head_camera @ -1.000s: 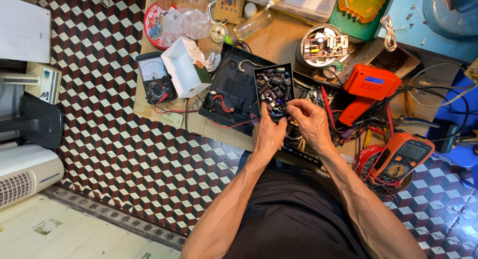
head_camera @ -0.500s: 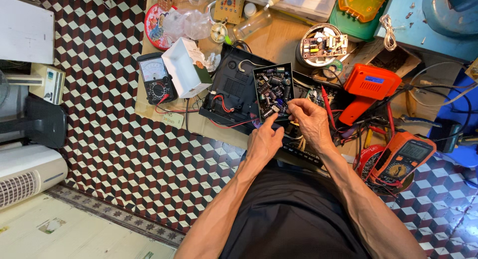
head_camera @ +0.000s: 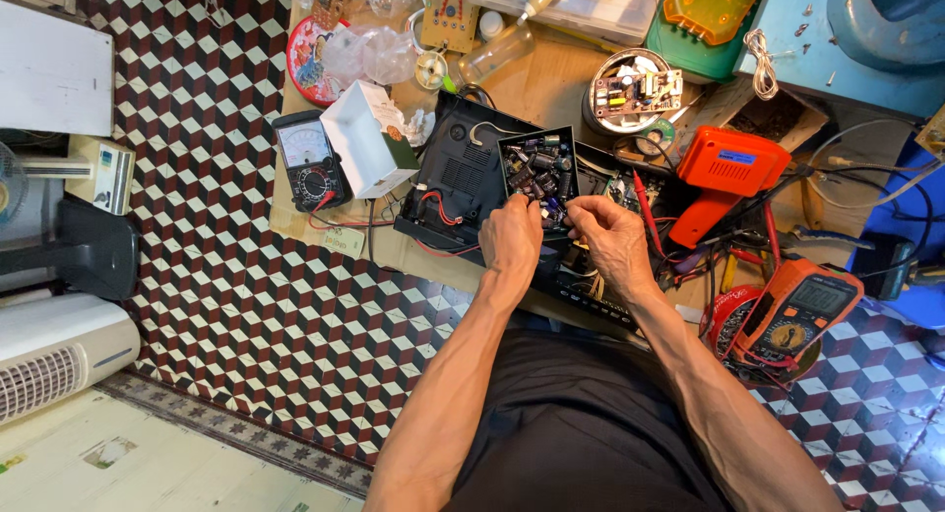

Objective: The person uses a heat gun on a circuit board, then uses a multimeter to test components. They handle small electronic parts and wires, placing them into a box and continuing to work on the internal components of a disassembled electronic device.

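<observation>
A small black tray [head_camera: 504, 150] full of capacitors and other small electronic parts rests on a black plastic device case [head_camera: 455, 172] on the wooden board. My left hand [head_camera: 510, 238] lies at the tray's near edge with its fingers curled into the parts. My right hand [head_camera: 612, 238] is just right of it, fingertips pinched together at the tray's near right corner. Whether either hand holds a part is hidden by the fingers. Both forearms reach up from my lap.
An analog meter [head_camera: 309, 160] and a white box [head_camera: 366, 138] lie left of the case. An orange soldering gun [head_camera: 724, 177], an orange digital multimeter [head_camera: 802, 310] and tangled wires sit at the right. A round tin with a circuit board [head_camera: 630, 96] is behind. Patterned tile floor spreads left.
Both hands stay at the tray's near edge; the fingers have shifted slightly among the parts. The view has drifted a little.
</observation>
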